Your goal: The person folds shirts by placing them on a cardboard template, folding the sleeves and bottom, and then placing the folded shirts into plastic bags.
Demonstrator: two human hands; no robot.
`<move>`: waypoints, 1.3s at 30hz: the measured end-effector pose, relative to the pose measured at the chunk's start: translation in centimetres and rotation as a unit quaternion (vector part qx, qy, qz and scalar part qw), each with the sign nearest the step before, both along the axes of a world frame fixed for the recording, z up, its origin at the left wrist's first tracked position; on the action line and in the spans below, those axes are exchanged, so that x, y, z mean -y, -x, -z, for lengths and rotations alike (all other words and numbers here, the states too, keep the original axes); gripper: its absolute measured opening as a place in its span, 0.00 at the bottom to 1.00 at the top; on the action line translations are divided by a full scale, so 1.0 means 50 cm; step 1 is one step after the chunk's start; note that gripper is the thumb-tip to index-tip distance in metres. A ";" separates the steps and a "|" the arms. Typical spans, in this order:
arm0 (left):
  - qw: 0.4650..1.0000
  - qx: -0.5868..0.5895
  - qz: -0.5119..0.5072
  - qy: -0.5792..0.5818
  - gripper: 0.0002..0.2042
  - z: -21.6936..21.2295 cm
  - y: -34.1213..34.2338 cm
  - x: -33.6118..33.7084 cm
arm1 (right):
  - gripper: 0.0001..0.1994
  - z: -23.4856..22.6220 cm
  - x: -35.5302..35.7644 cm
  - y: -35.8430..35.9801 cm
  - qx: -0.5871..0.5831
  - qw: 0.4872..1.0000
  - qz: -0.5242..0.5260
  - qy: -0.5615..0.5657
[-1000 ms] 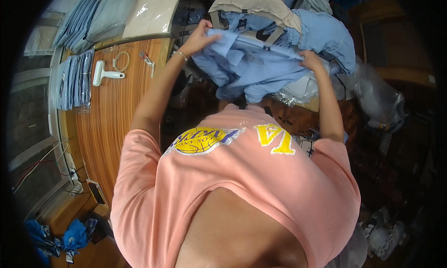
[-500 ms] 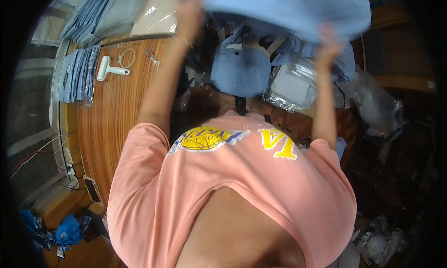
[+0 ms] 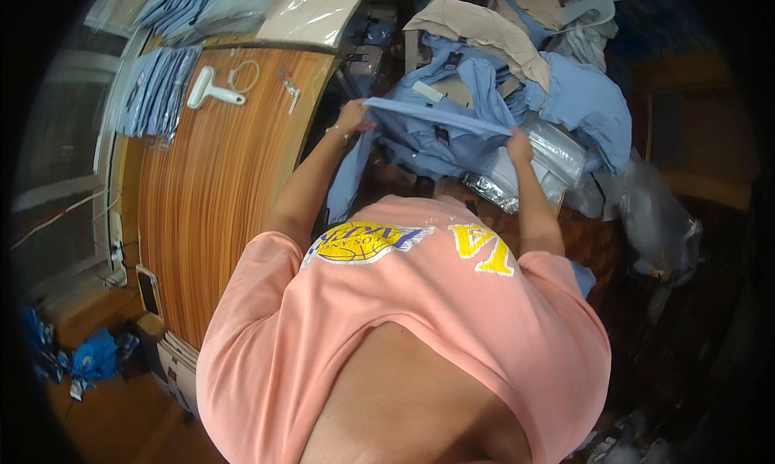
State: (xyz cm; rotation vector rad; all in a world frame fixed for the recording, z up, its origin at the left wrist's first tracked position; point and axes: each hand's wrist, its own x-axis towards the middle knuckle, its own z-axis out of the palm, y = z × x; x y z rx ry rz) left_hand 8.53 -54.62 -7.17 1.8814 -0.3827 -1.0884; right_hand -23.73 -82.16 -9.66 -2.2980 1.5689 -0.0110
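A light blue garment [image 3: 436, 116], which looks like a shirt, is stretched between my two hands. My left hand [image 3: 353, 119] is closed on its left end, and a length of blue cloth hangs below that hand. At the other end, my right hand [image 3: 520, 147] grips the same edge with its fingers closed. Behind the stretched edge lie more blue shirts [image 3: 476, 81] with dark tags, and a beige garment [image 3: 476, 30] is draped over them. Clear plastic packaging [image 3: 557, 153] sits just beyond my right hand.
On the left, a wood-grain table [image 3: 226, 214] carries a white lint roller [image 3: 211, 91], a cord loop [image 3: 244, 77] and small red-handled snips [image 3: 288, 91]. Bagged folded blue shirts [image 3: 161, 93] lie at its far left corner. A clear plastic bag [image 3: 658, 222] hangs at right.
Both hands have come down and toward me from the far edge. The blue garment, billowing and blurred before, is now pulled into a taut edge between them. The head view has shifted slightly.
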 end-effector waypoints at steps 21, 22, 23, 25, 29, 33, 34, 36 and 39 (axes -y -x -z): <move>0.843 0.205 -0.135 0.478 0.19 -0.709 0.066 -0.198 | 0.15 -0.632 0.164 -0.265 0.598 0.781 -0.171 0.056; 0.814 0.291 -0.116 0.490 0.19 -0.746 0.065 -0.242 | 0.14 -0.691 0.140 -0.281 0.623 0.748 -0.230 0.022; 0.813 0.335 -0.147 0.452 0.19 -0.777 0.063 -0.297 | 0.13 -0.747 0.114 -0.305 0.642 0.709 -0.290 -0.025; 0.797 0.355 -0.292 0.392 0.09 -0.882 0.086 -0.361 | 0.16 -0.846 0.054 -0.370 0.697 0.618 -0.361 -0.036; 0.747 0.483 -0.341 0.303 0.15 -0.914 -0.018 -0.509 | 0.18 -0.980 -0.004 -0.551 0.636 0.653 -0.407 -0.055; 0.838 0.349 -0.397 0.136 0.16 -0.849 -0.218 -0.661 | 0.19 -0.989 -0.179 -0.845 0.478 0.648 -0.466 -0.366; 0.845 0.353 -0.378 0.137 0.16 -0.840 -0.266 -0.693 | 0.19 -1.013 -0.203 -0.895 0.495 0.661 -0.466 -0.317; 0.851 0.380 -0.340 0.123 0.17 -0.877 -0.322 -0.765 | 0.17 -1.087 -0.268 -0.922 0.552 0.628 -0.451 -0.310; 0.706 0.567 -0.391 0.167 0.17 -0.924 -0.325 -0.830 | 0.15 -1.182 -0.372 -0.842 0.593 0.571 -0.420 -0.382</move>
